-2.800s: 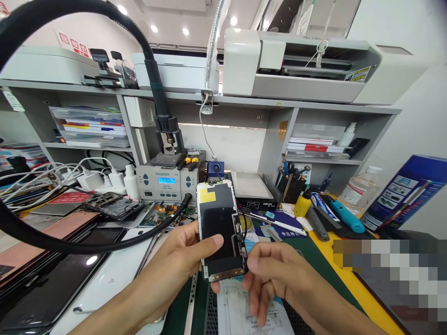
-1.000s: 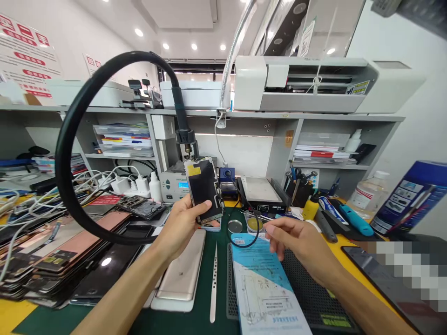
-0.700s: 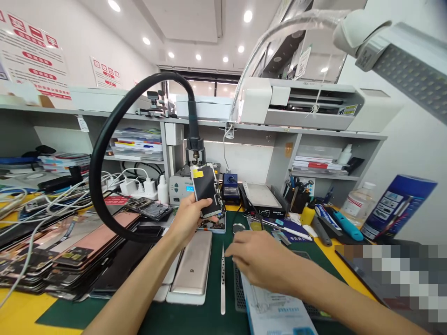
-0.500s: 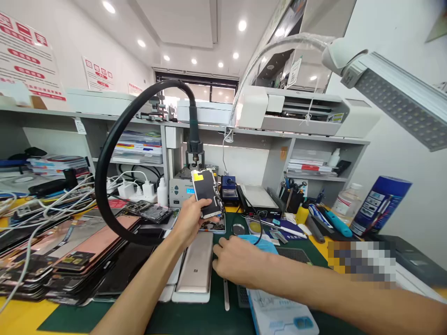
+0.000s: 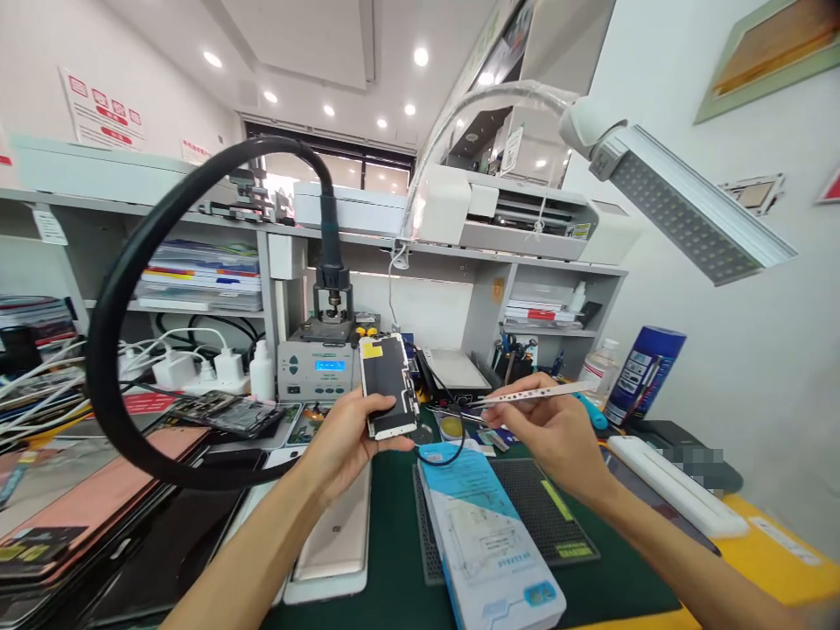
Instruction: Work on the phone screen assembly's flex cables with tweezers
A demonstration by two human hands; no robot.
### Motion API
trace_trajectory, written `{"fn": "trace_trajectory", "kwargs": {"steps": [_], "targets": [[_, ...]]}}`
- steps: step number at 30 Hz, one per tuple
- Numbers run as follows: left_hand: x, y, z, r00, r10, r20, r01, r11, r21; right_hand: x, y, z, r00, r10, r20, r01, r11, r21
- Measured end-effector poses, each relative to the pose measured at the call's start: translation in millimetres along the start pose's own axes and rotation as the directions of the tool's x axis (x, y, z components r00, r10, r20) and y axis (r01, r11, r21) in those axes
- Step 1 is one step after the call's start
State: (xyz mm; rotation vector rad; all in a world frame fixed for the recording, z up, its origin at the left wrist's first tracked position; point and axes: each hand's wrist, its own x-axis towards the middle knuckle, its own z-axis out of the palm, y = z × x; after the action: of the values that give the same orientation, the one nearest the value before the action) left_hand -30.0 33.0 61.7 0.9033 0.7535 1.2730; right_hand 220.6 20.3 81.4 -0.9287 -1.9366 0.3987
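Note:
My left hand (image 5: 347,437) is closed around a phone screen part (image 5: 387,385), thumb on its dark back, with a yellow sticker near its top. The part is tilted up above the mat. My right hand (image 5: 551,429) pinches white tweezers (image 5: 531,394), whose tips point left toward the part without touching it. Below, between my hands, a blue and white box (image 5: 489,542) lies partly over a dark perforated pad (image 5: 544,507). Beneath my left forearm is a gold phone (image 5: 334,538) lying back up on a white one.
A thick black hose (image 5: 105,350) loops at the left, above stacked phone screens (image 5: 131,490). Behind stands a grey machine with a blue display (image 5: 315,367). A lamp (image 5: 682,201) hangs at upper right, above a blue can (image 5: 647,376).
My right hand has risen from the mat and moved right, now holding the tweezers. The view has turned rightward. My left hand still holds the screen part.

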Motion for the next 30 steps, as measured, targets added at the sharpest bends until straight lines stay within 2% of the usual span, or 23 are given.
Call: {"fn": "trace_trajectory", "kwargs": {"steps": [2, 5, 8, 11, 15, 18, 21, 23, 26, 28, 30], "targets": [[-3.8, -6.7, 9.1, 0.998, -0.041, 0.054, 0.041, 0.999, 0.003, -4.4, 6.7, -6.2, 0.990, 0.129, -0.059, -0.117, 0.977, 0.179], [-7.7, -18.7, 21.2, 0.991, -0.101, 0.091, 0.098, 0.995, 0.029, -6.7, 17.1, -7.9, 0.970, 0.244, -0.010, -0.219, 0.888, 0.405], [-10.0, -30.3, 32.0, 0.983, -0.166, 0.081, 0.161, 0.985, 0.067, -8.0, 27.3, -5.9, 0.957, 0.275, 0.095, -0.281, 0.784, 0.554], [-12.4, -40.1, 41.6, 0.972, -0.231, 0.033, 0.227, 0.969, 0.097, -10.9, 37.5, -2.9, 0.943, 0.264, 0.205, -0.333, 0.701, 0.631], [-12.4, -47.4, 44.6, 0.970, -0.242, -0.028, 0.243, 0.963, 0.120, -18.5, 50.0, -1.7, 0.923, 0.270, 0.273, -0.383, 0.613, 0.691], [-6.1, -44.0, 33.2, 0.966, -0.215, -0.146, 0.235, 0.963, 0.132, -26.0, 58.4, -5.4, 0.907, 0.328, 0.265, -0.414, 0.575, 0.705], [1.8, -35.2, 17.0, 0.946, -0.196, -0.257, 0.229, 0.968, 0.104, -30.5, 66.0, -9.2, 0.867, 0.415, 0.277, -0.480, 0.542, 0.690], [5.0, -30.3, 11.3, 0.939, -0.207, -0.274, 0.235, 0.969, 0.077, -30.9, 69.5, -9.7, 0.822, 0.443, 0.359, -0.560, 0.507, 0.655], [5.1, -28.5, 14.8, 0.923, -0.275, -0.270, 0.288, 0.958, 0.009, -29.7, 71.3, -8.3, 0.749, 0.438, 0.497, -0.662, 0.468, 0.586], [3.4, -29.9, 21.3, 0.910, -0.324, -0.260, 0.325, 0.945, -0.038, -29.1, 70.7, -8.1, 0.728, 0.437, 0.528, -0.686, 0.456, 0.567], [1.4, -31.5, 26.2, 0.908, -0.334, -0.251, 0.328, 0.942, -0.069, -28.8, 69.9, -9.2, 0.725, 0.453, 0.518, -0.688, 0.439, 0.578]]}}
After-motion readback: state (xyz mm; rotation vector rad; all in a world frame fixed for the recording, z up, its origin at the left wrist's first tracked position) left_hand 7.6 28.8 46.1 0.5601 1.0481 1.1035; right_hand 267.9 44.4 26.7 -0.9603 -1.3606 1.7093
